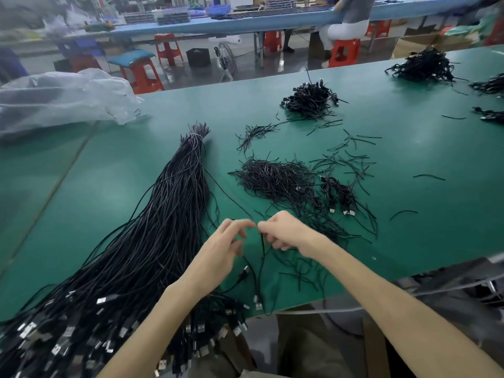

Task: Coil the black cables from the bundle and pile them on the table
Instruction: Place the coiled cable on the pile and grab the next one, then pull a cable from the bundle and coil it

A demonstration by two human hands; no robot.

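Observation:
A long bundle of black cables (163, 219), tied near its far end, lies across the green table (409, 165), its USB plugs hanging over the near edge at lower left. My left hand (226, 241) and my right hand (283, 230) meet just right of the bundle, and both pinch one thin black cable (262, 257). It hangs down in loops, with its plug near the table edge. A few coiled cables (341, 195) lie right of a heap of black twist ties (272, 178).
A larger pile of coiled cables (311, 99) sits farther back, with more dark heaps (425, 65) at the far right. Loose ties are scattered over the table's middle. A crumpled clear plastic bag (60, 96) lies at the far left. Red stools and a seated person are beyond the table.

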